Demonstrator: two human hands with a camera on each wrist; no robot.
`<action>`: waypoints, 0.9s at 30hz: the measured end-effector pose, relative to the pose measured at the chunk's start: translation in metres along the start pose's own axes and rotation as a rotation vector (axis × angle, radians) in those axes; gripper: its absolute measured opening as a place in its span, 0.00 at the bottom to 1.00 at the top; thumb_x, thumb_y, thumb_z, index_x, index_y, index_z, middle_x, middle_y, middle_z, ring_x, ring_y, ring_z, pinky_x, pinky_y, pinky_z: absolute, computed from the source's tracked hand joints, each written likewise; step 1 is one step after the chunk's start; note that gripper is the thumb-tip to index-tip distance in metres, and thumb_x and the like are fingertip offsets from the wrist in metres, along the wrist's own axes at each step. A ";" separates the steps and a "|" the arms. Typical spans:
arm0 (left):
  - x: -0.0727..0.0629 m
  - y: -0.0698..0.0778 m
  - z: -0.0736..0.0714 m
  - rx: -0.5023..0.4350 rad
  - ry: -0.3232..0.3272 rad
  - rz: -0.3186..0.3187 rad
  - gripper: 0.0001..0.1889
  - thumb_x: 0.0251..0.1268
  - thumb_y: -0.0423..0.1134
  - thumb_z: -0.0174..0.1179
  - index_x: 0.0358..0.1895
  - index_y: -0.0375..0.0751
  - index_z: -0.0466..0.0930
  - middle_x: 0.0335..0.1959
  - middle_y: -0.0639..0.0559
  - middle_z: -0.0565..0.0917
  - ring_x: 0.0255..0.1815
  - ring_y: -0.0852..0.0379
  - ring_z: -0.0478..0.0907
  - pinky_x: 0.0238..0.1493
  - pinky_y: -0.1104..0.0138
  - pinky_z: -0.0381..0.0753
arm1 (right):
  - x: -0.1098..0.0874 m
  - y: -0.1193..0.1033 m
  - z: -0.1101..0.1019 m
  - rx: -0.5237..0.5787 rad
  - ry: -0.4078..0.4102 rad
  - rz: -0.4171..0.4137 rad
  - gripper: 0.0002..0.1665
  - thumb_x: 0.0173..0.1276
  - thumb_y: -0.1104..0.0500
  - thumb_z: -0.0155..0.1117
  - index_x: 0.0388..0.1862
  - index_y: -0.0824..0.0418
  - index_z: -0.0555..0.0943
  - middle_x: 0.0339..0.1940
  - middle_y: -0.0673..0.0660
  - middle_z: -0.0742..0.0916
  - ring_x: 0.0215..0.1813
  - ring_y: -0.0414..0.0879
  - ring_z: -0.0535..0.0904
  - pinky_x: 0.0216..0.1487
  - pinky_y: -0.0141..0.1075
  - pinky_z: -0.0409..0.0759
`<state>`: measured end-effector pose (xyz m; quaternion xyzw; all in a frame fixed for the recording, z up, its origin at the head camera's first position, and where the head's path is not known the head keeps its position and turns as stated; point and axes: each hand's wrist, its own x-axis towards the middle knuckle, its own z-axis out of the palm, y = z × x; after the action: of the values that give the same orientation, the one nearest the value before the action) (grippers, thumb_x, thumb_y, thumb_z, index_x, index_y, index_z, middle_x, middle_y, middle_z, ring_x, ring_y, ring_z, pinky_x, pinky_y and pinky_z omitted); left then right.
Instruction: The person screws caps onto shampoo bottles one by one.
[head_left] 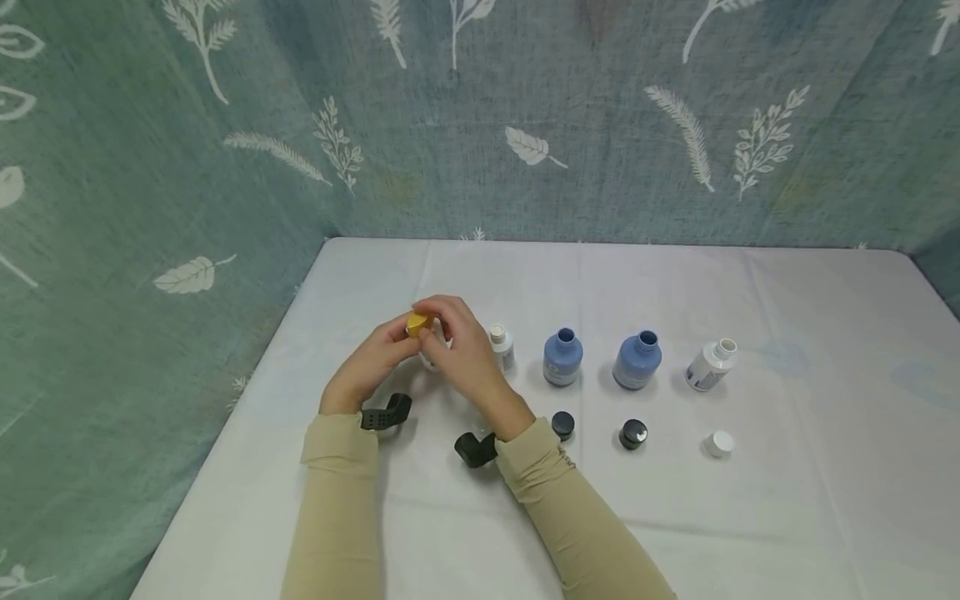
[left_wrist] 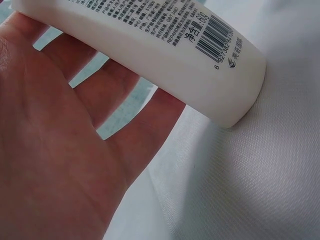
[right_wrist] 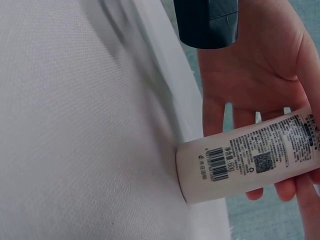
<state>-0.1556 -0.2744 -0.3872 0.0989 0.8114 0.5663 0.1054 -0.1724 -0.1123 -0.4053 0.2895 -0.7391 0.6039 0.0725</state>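
My left hand [head_left: 365,367] curls its fingers around a white bottle [right_wrist: 220,167] printed with a barcode and small text. The bottle stands with its base at the white tablecloth, mostly hidden by the hands in the head view. On its top sits a yellow cap [head_left: 418,323], which my right hand [head_left: 467,357] pinches between thumb and fingers. In the left wrist view, the left hand's fingers [left_wrist: 107,92] pass behind the white bottle. The cap is outside both wrist views.
Rightward stand a small white bottle [head_left: 502,349], two blue open-necked bottles [head_left: 562,358] [head_left: 637,362] and another white bottle [head_left: 711,367]. Nearer lie two black caps [head_left: 562,425] [head_left: 633,434] and a white cap [head_left: 719,444]. A patterned green curtain [head_left: 465,150] hangs behind the table.
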 end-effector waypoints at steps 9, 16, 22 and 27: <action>0.005 -0.015 -0.002 -0.040 -0.013 -0.009 0.22 0.66 0.40 0.49 0.63 0.45 0.64 0.63 0.51 0.64 0.64 0.54 0.55 0.62 0.48 0.49 | 0.000 -0.003 0.000 -0.038 0.025 0.003 0.18 0.63 0.59 0.55 0.53 0.51 0.73 0.52 0.43 0.73 0.41 0.41 0.69 0.38 0.31 0.69; 0.006 -0.026 -0.004 -0.032 0.004 -0.029 0.24 0.64 0.48 0.51 0.62 0.47 0.64 0.62 0.53 0.65 0.64 0.55 0.57 0.62 0.48 0.50 | -0.002 -0.001 0.001 -0.042 0.019 0.011 0.15 0.63 0.58 0.55 0.50 0.52 0.73 0.51 0.44 0.73 0.41 0.42 0.69 0.38 0.35 0.71; 0.001 -0.012 0.001 -0.062 -0.003 -0.034 0.23 0.65 0.45 0.50 0.62 0.41 0.65 0.61 0.48 0.66 0.63 0.52 0.59 0.61 0.50 0.53 | -0.003 -0.001 0.001 -0.043 0.026 0.025 0.16 0.64 0.58 0.55 0.51 0.52 0.73 0.51 0.45 0.73 0.44 0.43 0.70 0.40 0.39 0.73; 0.002 -0.003 0.002 -0.038 0.007 -0.033 0.24 0.65 0.46 0.49 0.61 0.39 0.65 0.60 0.48 0.68 0.62 0.52 0.60 0.60 0.51 0.56 | 0.000 -0.002 -0.001 -0.057 0.048 0.016 0.17 0.64 0.58 0.55 0.52 0.51 0.72 0.50 0.45 0.73 0.45 0.39 0.69 0.42 0.39 0.73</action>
<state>-0.1574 -0.2735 -0.3910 0.0816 0.8025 0.5800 0.1139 -0.1715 -0.1112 -0.4034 0.2668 -0.7565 0.5898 0.0934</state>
